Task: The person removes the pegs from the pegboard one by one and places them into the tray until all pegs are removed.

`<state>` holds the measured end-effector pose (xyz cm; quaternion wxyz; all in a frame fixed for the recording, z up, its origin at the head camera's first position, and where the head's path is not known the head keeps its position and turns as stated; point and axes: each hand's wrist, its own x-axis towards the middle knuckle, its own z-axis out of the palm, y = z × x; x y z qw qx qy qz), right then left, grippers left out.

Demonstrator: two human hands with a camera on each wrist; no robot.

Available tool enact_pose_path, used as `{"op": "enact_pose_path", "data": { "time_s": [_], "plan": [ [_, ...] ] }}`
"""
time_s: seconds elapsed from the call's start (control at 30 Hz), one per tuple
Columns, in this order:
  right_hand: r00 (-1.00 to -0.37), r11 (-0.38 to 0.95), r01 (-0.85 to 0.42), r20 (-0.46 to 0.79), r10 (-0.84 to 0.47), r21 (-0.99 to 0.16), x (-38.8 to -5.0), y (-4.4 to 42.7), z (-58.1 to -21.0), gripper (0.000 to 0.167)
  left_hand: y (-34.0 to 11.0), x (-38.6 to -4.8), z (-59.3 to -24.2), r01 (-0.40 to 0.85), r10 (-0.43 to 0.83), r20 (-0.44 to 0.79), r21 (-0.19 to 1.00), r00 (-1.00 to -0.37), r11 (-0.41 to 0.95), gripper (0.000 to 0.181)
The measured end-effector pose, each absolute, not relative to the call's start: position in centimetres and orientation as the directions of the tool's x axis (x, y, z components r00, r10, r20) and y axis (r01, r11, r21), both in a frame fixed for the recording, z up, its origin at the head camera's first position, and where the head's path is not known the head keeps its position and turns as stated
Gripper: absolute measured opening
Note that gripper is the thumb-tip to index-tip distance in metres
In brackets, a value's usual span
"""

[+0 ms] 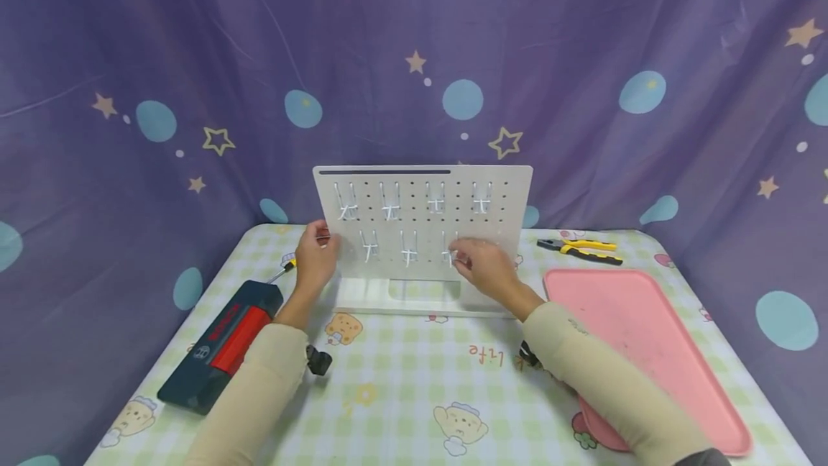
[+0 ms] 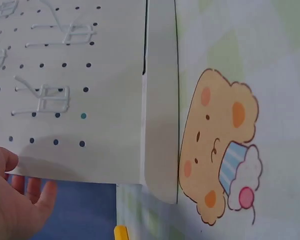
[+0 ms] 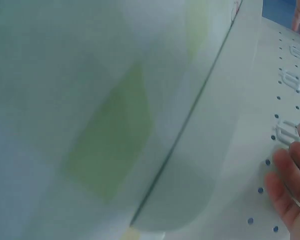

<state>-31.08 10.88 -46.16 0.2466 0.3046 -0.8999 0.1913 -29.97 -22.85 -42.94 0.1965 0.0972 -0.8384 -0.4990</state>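
**Working at a white pegboard (image 1: 423,225)**

The left hand (image 1: 318,257) is gripping its left edge; the right hand (image 1: 486,266) is pinching the lower right hook (image 1: 445,253). Checked cloth (image 1: 394,387) is spreading beneath and before the board, a purple curtain (image 1: 369,20) hanging behind. A dark case (image 1: 236,340) is lying at left, a pink tray (image 1: 656,329) at right, pliers (image 1: 572,247) beyond.

A bench (image 1: 362,423) covered in green-and-white checked cloth (image 1: 407,365) carries a white pegboard stand (image 1: 422,232) at centre, a dark case (image 1: 216,344) and screwdriver (image 1: 290,265) on the left, and pliers (image 1: 569,247) and a pink tray (image 1: 647,329) on the right.
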Motion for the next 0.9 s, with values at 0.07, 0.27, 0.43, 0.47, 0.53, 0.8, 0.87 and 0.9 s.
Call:
{"op": "enact_pose_path", "data": {
  "time_s": [0.07,0.27,0.43,0.47,0.53,0.8,0.87,0.9],
  "plan": [
    [-0.684,0.745,-0.642,0.575,-0.448,-0.182,-31.1,10.5,-46.4,0.023,-22.8,-30.1,-43.1,0.033,-0.364,0.234,0.876,-0.902,0.481,0.036],
    [-0.669,0.763,-0.619,0.634,-0.389,-0.185,-31.1,9.9,-46.6,0.015,-23.2,-30.6,-43.5,0.048,-0.338,0.235,0.877,-0.911,0.479,0.03],
    [-0.634,0.768,-0.62,0.679,-0.37,-0.161,-31.1,9.9,-46.9,0.014,-23.5,-30.7,-43.6,0.04,-0.309,0.21,0.879,-0.928,0.476,0.03],
    [-0.627,0.766,-0.623,0.686,-0.37,-0.157,-31.1,9.9,-46.9,0.014,-23.6,-30.7,-43.5,0.042,-0.305,0.21,0.878,-0.929,0.476,0.03],
    [-0.612,0.764,-0.629,0.698,-0.371,-0.146,-31.2,9.9,-46.9,0.014,-23.7,-30.7,-43.5,0.042,-0.3,0.207,0.878,-0.931,0.477,0.03],
    [-0.562,0.747,-0.656,0.733,-0.384,-0.112,-31.3,9.8,-47.1,0.016,-23.9,-30.7,-43.7,0.028,-0.29,0.193,0.872,-0.937,0.488,0.03],
    [-0.54,0.737,-0.668,0.748,-0.385,-0.103,-31.2,9.8,-47.1,0.016,-24.0,-30.6,-43.7,0.026,-0.291,0.189,0.875,-0.938,0.483,0.03],
    [-0.526,0.732,-0.675,0.758,-0.386,-0.095,-31.2,9.8,-47.1,0.016,-24.0,-30.6,-43.7,0.022,-0.293,0.185,0.875,-0.938,0.484,0.03]
  ]
}}
